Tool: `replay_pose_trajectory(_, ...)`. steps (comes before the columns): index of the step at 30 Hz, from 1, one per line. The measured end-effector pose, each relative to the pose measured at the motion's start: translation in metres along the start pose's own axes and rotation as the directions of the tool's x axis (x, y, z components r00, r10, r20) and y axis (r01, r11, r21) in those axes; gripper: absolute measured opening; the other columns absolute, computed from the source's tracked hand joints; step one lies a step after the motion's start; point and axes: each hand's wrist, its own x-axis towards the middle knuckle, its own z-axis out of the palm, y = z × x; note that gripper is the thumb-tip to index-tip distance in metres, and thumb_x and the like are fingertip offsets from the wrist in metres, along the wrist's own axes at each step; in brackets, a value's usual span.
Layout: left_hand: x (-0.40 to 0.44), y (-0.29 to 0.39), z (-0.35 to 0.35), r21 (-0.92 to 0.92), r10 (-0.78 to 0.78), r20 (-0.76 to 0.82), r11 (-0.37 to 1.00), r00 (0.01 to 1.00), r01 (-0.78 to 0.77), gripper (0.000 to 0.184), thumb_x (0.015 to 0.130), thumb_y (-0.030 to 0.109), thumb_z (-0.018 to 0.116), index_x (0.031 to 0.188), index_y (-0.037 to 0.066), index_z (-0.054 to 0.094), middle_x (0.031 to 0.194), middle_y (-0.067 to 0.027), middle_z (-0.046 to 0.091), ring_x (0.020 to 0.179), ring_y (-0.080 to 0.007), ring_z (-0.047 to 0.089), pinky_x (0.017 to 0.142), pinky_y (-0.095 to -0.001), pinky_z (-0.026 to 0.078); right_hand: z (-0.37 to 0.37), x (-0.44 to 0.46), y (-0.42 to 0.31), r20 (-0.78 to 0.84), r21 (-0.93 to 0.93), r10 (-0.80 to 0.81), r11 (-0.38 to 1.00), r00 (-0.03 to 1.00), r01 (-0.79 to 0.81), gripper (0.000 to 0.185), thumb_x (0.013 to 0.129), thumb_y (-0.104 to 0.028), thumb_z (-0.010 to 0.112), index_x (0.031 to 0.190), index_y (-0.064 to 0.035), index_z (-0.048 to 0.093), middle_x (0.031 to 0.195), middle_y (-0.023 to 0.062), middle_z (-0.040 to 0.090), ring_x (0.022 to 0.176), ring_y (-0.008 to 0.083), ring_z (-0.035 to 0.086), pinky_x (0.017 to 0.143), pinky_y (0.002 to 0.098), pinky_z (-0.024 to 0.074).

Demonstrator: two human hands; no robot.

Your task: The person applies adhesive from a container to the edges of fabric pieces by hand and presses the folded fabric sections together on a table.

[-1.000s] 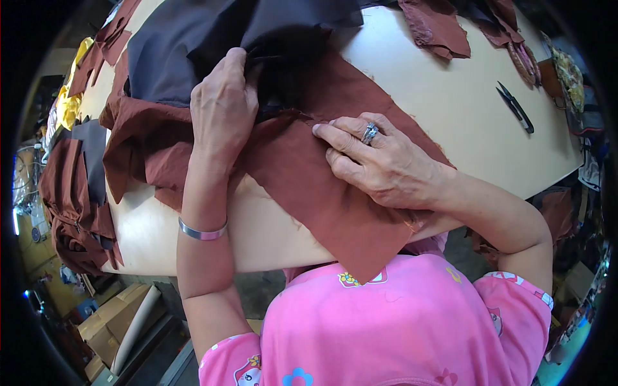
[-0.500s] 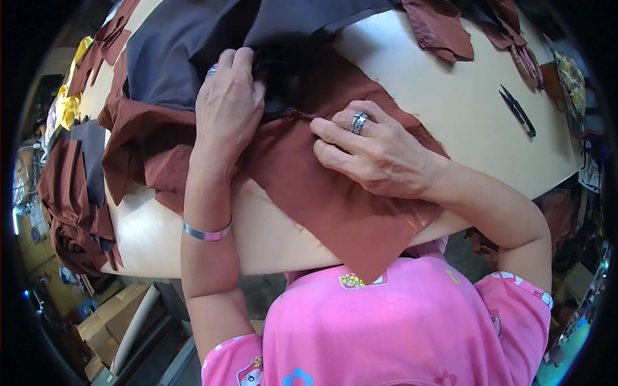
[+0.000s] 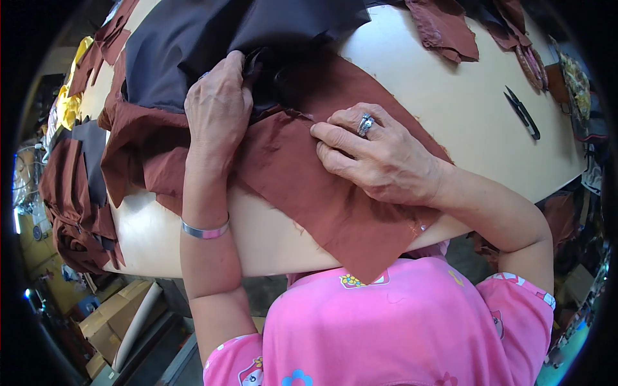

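Dark fabric (image 3: 174, 58) lies over brown fabric (image 3: 328, 193) on the pale table, and the two meet along an edge between my hands. My left hand (image 3: 220, 106) is closed on the dark fabric, its fingertips partly hidden in a fold. My right hand (image 3: 383, 151), with a ring, is pinched at the seam edge, over the brown fabric. One pointed corner of the brown fabric hangs past the table's front edge against the pink shirt (image 3: 399, 321).
Black thread snips (image 3: 523, 114) lie on the table (image 3: 476, 122) at the right. Brown pieces (image 3: 444, 29) sit at the back right. More brown and dark fabric (image 3: 67, 180) hangs over the left edge. Cardboard boxes (image 3: 116, 315) stand below left.
The dark fabric between my hands has shifted and its far right part dropped back since the middle frame. My left hand has moved slightly left; my right hand stays near the seam.
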Motion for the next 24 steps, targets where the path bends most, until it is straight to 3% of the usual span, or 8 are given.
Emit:
replay_pose_trajectory(4, 0.000, -0.004, 0.002, 0.017, -0.020, 0.016, 1.000, 1.000, 0.019, 0.008, 0.081, 0.011, 0.056, 0.085, 0.004, 0.053, 0.081, -0.0169, 0.061, 0.078, -0.0349, 0.060, 0.068, -0.0445, 0.046, 0.000, 0.000, 0.000, 0.007, 0.021, 0.004, 1.000, 1.000, -0.004, 0.021, 0.071, -0.011, 0.053, 0.089, -0.0037, 0.056, 0.108, 0.0104, 0.054, 0.097, 0.0230, 0.054, 0.085, 0.0381, 0.0418)
replay_pose_trajectory(8, -0.002, -0.011, 0.003, -0.284, -0.153, 0.064, 0.944, 0.986, 0.165, 0.019, 0.085, 0.020, 0.060, 0.097, 0.005, 0.057, 0.086, -0.0185, 0.061, 0.077, -0.0338, 0.060, 0.070, -0.0401, 0.046, 0.004, -0.001, 0.003, -0.016, 0.007, -0.002, 1.000, 1.000, 0.002, 0.014, 0.072, -0.014, 0.056, 0.084, -0.0071, 0.056, 0.104, 0.0086, 0.052, 0.098, 0.0221, 0.051, 0.085, 0.0376, 0.0409)
replay_pose_trajectory(11, -0.005, 0.002, -0.014, -0.390, -0.141, -0.159, 0.918, 0.977, 0.069, 0.022, 0.083, 0.014, 0.063, 0.102, 0.006, 0.058, 0.102, -0.0155, 0.060, 0.081, -0.0318, 0.058, 0.072, -0.0371, 0.047, 0.005, -0.001, 0.003, -0.016, -0.007, 0.002, 1.000, 1.000, -0.002, 0.015, 0.073, -0.015, 0.055, 0.085, -0.0071, 0.056, 0.104, 0.0093, 0.053, 0.099, 0.0224, 0.051, 0.085, 0.0379, 0.0403)
replay_pose_trajectory(12, -0.007, 0.014, -0.022, -0.480, -0.103, -0.238, 0.877, 0.966, -0.025, 0.021, 0.076, 0.009, 0.067, 0.096, 0.010, 0.061, 0.117, -0.0098, 0.054, 0.093, -0.0294, 0.055, 0.079, -0.0370, 0.045, 0.005, 0.000, 0.003, -0.029, -0.014, -0.003, 1.000, 1.000, 0.002, 0.015, 0.073, -0.015, 0.055, 0.086, -0.0071, 0.056, 0.104, 0.0094, 0.053, 0.099, 0.0225, 0.051, 0.085, 0.0380, 0.0402)
replay_pose_trajectory(15, -0.007, 0.040, -0.038, -0.265, 0.333, -0.173, 0.891, 0.927, -0.369, 0.017, 0.072, 0.012, 0.067, 0.089, 0.014, 0.064, 0.122, -0.0087, 0.052, 0.102, -0.0295, 0.051, 0.085, -0.0381, 0.042, 0.005, -0.001, 0.002, -0.033, -0.019, -0.001, 1.000, 0.999, 0.001, 0.015, 0.074, -0.016, 0.055, 0.086, -0.0071, 0.056, 0.103, 0.0098, 0.054, 0.099, 0.0229, 0.052, 0.085, 0.0384, 0.0401)
replay_pose_trajectory(17, -0.002, 0.046, -0.038, -0.217, 0.398, 0.017, 0.897, 0.917, -0.385, 0.016, 0.070, 0.015, 0.067, 0.086, 0.018, 0.067, 0.124, -0.0081, 0.051, 0.107, -0.0295, 0.048, 0.089, -0.0393, 0.039, 0.003, 0.000, 0.000, 0.002, -0.007, 0.012, 1.000, 1.000, -0.012, 0.015, 0.074, -0.016, 0.055, 0.086, -0.0071, 0.056, 0.103, 0.0099, 0.054, 0.099, 0.0232, 0.052, 0.084, 0.0385, 0.0402)
replay_pose_trajectory(22, 0.003, 0.029, -0.023, -0.047, 0.286, 0.133, 0.958, 0.949, -0.282, 0.016, 0.080, 0.018, 0.064, 0.079, 0.003, 0.056, 0.084, -0.0115, 0.051, 0.076, -0.0287, 0.055, 0.066, -0.0387, 0.046, 0.003, 0.000, 0.001, -0.027, -0.023, -0.014, 1.000, 1.000, 0.013, 0.014, 0.072, -0.016, 0.056, 0.083, -0.0072, 0.057, 0.100, 0.0095, 0.054, 0.097, 0.0231, 0.052, 0.082, 0.0378, 0.0409)
replay_pose_trajectory(24, 0.000, 0.022, -0.023, -0.049, 0.218, 0.125, 0.976, 0.968, -0.214, 0.015, 0.080, 0.016, 0.063, 0.079, 0.002, 0.056, 0.082, -0.0126, 0.051, 0.076, -0.0298, 0.055, 0.067, -0.0394, 0.046, 0.004, 0.000, 0.003, -0.041, -0.021, -0.016, 1.000, 0.999, 0.015, 0.014, 0.072, -0.016, 0.056, 0.082, -0.0072, 0.057, 0.100, 0.0094, 0.054, 0.096, 0.0228, 0.052, 0.082, 0.0373, 0.0408)
